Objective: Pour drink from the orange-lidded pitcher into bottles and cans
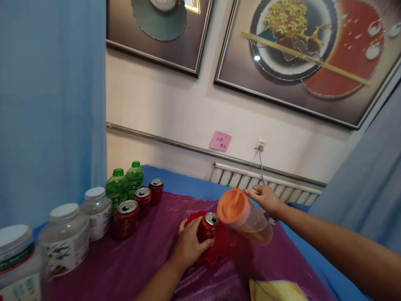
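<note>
My left hand wraps round a red drink can whose top is opened. The can stands on a red scallop-edged mat or dish. To its right, my right hand grips the handle of a clear plastic pitcher with an orange lid. The pitcher is tilted toward the can, its lid close beside the can's top. Some brownish liquid lies in the pitcher's lower side. No stream between pitcher and can can be made out.
At left stand several opened red cans, green bottles and white-lidded jars on the purple table cover. A yellow cloth or packet lies at the front. Behind are a radiator and a plugged-in socket.
</note>
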The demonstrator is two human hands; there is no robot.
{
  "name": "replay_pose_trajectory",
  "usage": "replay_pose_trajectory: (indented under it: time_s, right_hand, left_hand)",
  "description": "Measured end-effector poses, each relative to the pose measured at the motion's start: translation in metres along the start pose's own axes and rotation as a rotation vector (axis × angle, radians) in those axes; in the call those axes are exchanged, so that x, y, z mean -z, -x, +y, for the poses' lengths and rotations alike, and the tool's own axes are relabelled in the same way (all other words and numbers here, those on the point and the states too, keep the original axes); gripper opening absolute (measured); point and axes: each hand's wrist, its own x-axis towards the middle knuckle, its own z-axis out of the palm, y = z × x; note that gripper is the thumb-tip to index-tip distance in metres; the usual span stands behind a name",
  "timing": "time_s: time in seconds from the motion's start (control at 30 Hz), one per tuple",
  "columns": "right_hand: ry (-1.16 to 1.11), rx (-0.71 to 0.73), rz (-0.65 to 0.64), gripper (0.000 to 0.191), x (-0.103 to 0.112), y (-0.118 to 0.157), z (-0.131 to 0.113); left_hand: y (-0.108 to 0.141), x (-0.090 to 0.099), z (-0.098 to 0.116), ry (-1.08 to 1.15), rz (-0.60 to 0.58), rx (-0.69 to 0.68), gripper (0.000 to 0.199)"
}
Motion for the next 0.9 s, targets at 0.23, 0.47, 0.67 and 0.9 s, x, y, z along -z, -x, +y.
replay_pose_trajectory:
  time_s: [0.23, 0.47, 0.67, 0.9]
  right_hand:
    - [0.04, 0.012, -0.011, 0.056, 0.0022, 0.0007, -0.0037]
    - [0.068, 0.015, -0.018, 0.056, 0.0031, 0.0006, -0.0026]
    - [0.094, 0.014, -0.012, 0.056, 0.0025, 0.0002, -0.0011]
    - [0.113, 0.033, 0.009, 0.057, 0.0046, -0.0008, -0.0006]
  left_hand:
    - [0.0005, -0.0014, -0.0006, 0.006, 0.009, 0.002, 0.063]
    - [0.0002, -0.0006, -0.0018, 0.004, 0.006, -0.005, 0.062]
    - [-0.0007, -0.0013, -0.0039, 0.0, 0.009, -0.008, 0.064]
    - [-0.0019, -0.0019, -0.005, -0.001, 0.011, -0.02, 0.062]
